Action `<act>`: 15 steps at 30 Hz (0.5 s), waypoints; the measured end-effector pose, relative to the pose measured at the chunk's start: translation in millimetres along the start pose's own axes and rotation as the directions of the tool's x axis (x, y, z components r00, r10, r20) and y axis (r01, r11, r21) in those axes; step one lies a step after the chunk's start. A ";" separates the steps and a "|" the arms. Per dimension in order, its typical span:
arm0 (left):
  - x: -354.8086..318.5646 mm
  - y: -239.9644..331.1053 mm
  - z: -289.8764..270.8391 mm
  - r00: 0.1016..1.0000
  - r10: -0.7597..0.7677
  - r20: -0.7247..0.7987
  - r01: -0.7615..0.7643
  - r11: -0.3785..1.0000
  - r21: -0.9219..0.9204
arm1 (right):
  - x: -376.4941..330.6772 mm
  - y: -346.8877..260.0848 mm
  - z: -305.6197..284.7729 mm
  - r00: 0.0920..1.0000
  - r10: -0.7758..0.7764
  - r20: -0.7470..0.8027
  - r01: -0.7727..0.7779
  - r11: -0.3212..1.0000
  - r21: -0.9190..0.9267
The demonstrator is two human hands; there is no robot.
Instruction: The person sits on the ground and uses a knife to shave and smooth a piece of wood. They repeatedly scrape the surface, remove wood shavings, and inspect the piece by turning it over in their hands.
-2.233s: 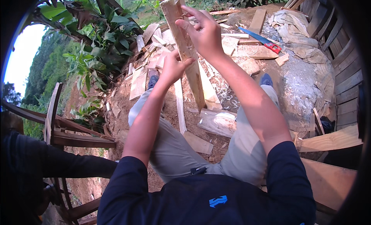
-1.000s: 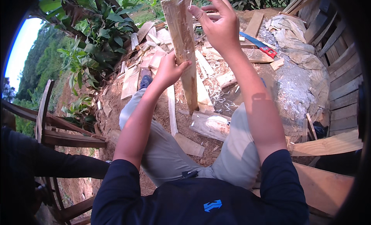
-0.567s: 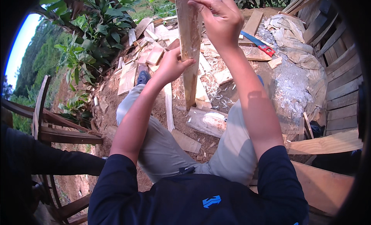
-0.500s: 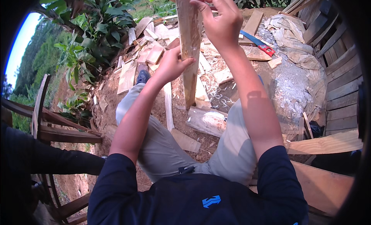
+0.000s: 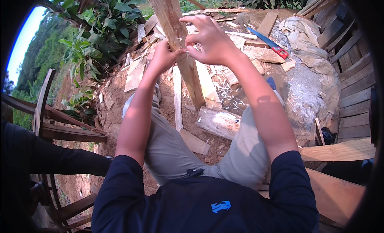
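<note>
Wood fills the middle of the view: a long pale plank [image 5: 181,49] stands tilted, its top near twelve o'clock and its foot on the dirt between the person's knees. Fingers [image 5: 191,36] of the right hand [image 5: 212,43] are pinched together against the plank's right edge at a small spot too fine to make out, the other fingers spread above. The left hand [image 5: 163,57] is wrapped around the plank's left edge, closed on it, thumb meeting the right fingertips. The plank is rough-sawn, light tan, with a darker streak along its face. Outward, short offcuts [image 5: 218,121] and thin slats [image 5: 177,97] lie scattered over the bare earth around the plank's foot, with pale curled shavings near them. At one o'clock a blue-bladed handsaw with a red handle [image 5: 267,41] rests on a board. Leafy green plants [image 5: 104,31] crowd eleven o'clock. Dark wooden frames [image 5: 52,117] stand at nine o'clock, and stacked boards [image 5: 340,151] lie at three to four o'clock.
</note>
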State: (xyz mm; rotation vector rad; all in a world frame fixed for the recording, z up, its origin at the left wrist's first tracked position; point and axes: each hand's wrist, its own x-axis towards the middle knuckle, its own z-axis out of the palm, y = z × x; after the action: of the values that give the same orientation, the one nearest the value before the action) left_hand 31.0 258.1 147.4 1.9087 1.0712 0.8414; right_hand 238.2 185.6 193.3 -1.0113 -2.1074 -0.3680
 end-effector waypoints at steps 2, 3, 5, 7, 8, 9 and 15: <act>-2.4 2.7 1.0 1.000 0.021 -0.007 -0.021 0.998 0.051 | 1.9 7.9 3.8 0.979 0.196 -0.060 -0.194 0.980 0.036; -2.6 4.2 1.5 1.000 0.025 0.017 -0.026 0.997 0.072 | 4.7 12.8 8.0 0.958 0.204 -0.200 -0.203 0.979 0.026; -0.7 2.1 4.9 0.998 0.059 0.024 -0.059 0.998 0.018 | 5.7 23.7 11.6 0.912 0.360 -0.198 -0.320 0.924 0.210; -6.7 9.7 11.8 0.998 0.063 0.025 -0.063 0.998 0.013 | 5.2 22.7 11.4 0.857 0.475 -0.201 -0.391 0.852 0.349; -6.5 10.6 15.7 0.998 0.044 0.043 -0.046 0.998 0.039 | 4.9 21.1 12.4 0.830 0.513 -0.219 -0.404 0.824 0.398; -5.9 12.5 16.7 0.998 0.026 0.055 -0.030 0.997 0.070 | 8.6 16.7 11.9 0.803 0.547 -0.236 -0.409 0.794 0.449; -12.8 27.5 38.4 0.984 0.110 0.143 -0.121 0.990 0.072 | 24.6 1.8 1.1 0.592 0.645 -0.482 -0.269 0.723 0.637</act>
State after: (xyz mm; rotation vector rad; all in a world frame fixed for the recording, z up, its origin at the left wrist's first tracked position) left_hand 67.4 225.7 150.4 2.0815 0.9300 0.7267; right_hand 229.2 200.7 210.6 -0.8878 -1.0828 0.1040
